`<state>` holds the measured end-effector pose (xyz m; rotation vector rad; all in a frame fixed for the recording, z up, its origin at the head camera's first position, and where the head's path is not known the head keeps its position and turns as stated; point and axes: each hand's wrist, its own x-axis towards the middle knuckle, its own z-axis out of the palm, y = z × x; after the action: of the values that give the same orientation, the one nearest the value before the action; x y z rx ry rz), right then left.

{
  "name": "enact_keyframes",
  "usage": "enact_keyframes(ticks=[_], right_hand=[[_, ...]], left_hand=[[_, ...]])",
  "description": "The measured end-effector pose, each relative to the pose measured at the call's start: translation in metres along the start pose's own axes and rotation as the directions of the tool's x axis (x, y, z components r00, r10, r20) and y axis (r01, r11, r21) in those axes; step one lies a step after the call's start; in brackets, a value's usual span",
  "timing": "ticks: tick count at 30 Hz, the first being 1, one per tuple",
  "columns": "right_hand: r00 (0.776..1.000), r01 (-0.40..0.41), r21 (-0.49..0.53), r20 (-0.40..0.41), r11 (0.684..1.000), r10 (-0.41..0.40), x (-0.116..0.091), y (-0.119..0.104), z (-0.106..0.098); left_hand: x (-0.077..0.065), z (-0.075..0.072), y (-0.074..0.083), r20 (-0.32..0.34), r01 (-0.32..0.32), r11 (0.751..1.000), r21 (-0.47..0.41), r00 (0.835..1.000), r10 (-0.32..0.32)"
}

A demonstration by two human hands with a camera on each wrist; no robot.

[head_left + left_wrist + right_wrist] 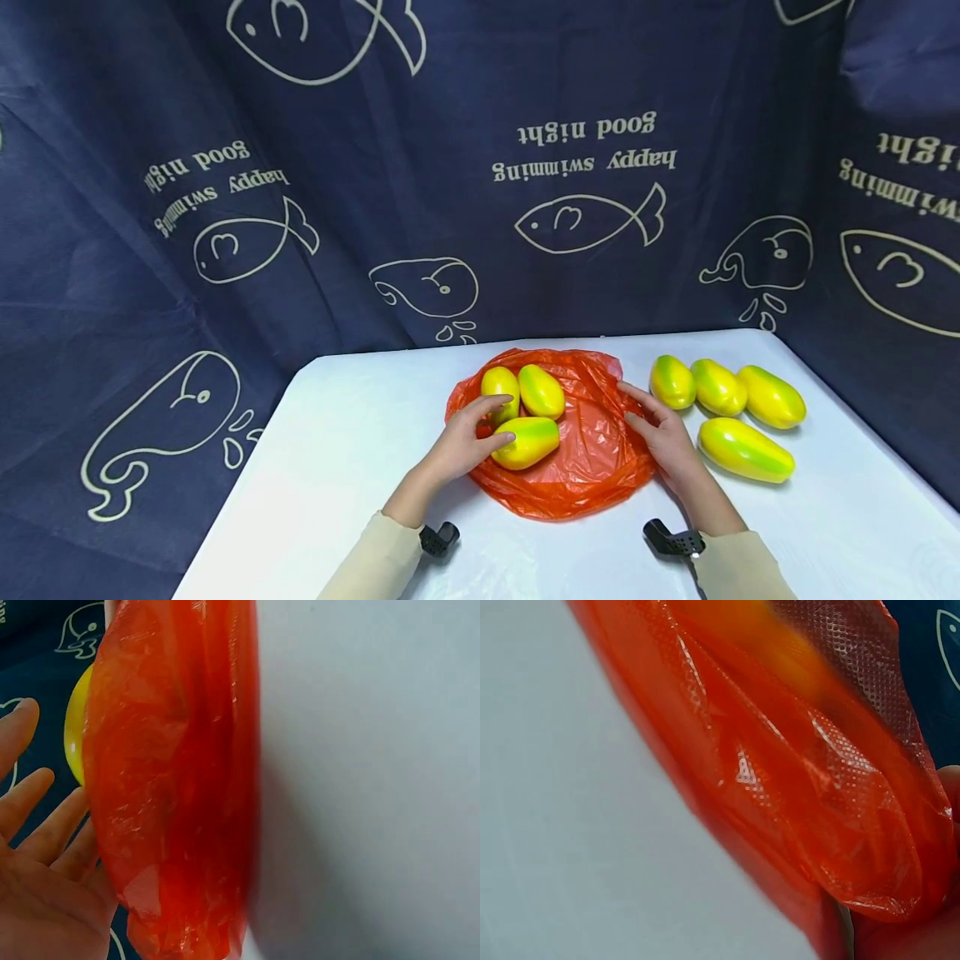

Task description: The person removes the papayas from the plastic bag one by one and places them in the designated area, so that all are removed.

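A red plastic bag [592, 442] lies spread with its mouth up, and three yellow-green papayas rest in its left half: a front papaya [528, 442], a back left papaya [495, 383] and a back right papaya [542, 390]. My left hand [465, 437] is at the bag's left side, thumb over the front papaya and a finger over the back left one. In the left wrist view the left hand's fingers [52, 832] are spread beside the bag's wall [172, 772]. My right hand [667, 437] holds the bag's right rim, partly hidden by red film in the right wrist view.
Right of the bag, several more papayas lie on the white table [360, 425]: three in a back row [718, 387] and a single papaya [746, 450] in front. Dark blue curtain [420, 208] hangs behind the table. Each wrist wears a black camera mount [438, 540].
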<state>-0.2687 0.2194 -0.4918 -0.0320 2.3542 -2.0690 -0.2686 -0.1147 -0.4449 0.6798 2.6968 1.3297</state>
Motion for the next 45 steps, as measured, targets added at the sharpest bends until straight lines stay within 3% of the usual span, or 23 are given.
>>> enact_keyframes(ticks=[28,45], right_hand=[[0.999,-0.027,-0.039,-0.037,0.999,0.026,-0.001,-0.003,0.001],[0.999,-0.036,-0.041,-0.033,0.998,0.035,-0.001,-0.001,0.001]], left_hand=[[-0.002,0.016,-0.011,0.089,-0.027,0.999,0.019,0.996,0.025],[-0.003,0.015,-0.014,0.057,-0.018,1.000,-0.015,0.998,0.019]])
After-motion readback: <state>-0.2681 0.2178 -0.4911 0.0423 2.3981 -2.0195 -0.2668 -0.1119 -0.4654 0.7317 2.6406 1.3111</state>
